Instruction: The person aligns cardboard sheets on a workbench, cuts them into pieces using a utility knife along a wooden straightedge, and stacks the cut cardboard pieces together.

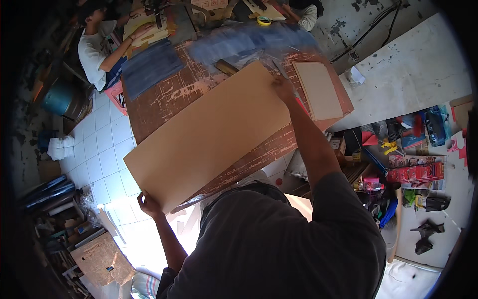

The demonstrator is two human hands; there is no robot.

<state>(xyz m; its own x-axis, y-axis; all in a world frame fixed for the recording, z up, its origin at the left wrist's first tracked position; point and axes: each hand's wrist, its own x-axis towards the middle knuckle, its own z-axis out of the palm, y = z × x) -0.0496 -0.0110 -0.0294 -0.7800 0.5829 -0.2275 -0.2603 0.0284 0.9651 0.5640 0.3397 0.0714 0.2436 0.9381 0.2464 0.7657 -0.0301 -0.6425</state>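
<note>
A long, plain brown cardboard sheet [209,132] slants across the worn reddish-brown table [154,117], its left end jutting past the table's edge. My left hand [150,204] pinches its near left corner, thumb and fingers closed on the edge. At the far right end my right hand [283,88] grips the sheet's other edge, arm stretched out. Beyond that hand lies a thin metal ruler or blade [280,69], partly hidden. A smaller flat tan board [318,89] rests on the table's right side.
Dark blue sheets [152,67] and a yellow tape roll [264,21] lie toward the back. One person in a white shirt [92,57] sits at the far left; another person's sleeve [309,19] shows at the top. Shelves with mixed goods [416,172] stand right; a wooden board [102,259] lies lower left.
</note>
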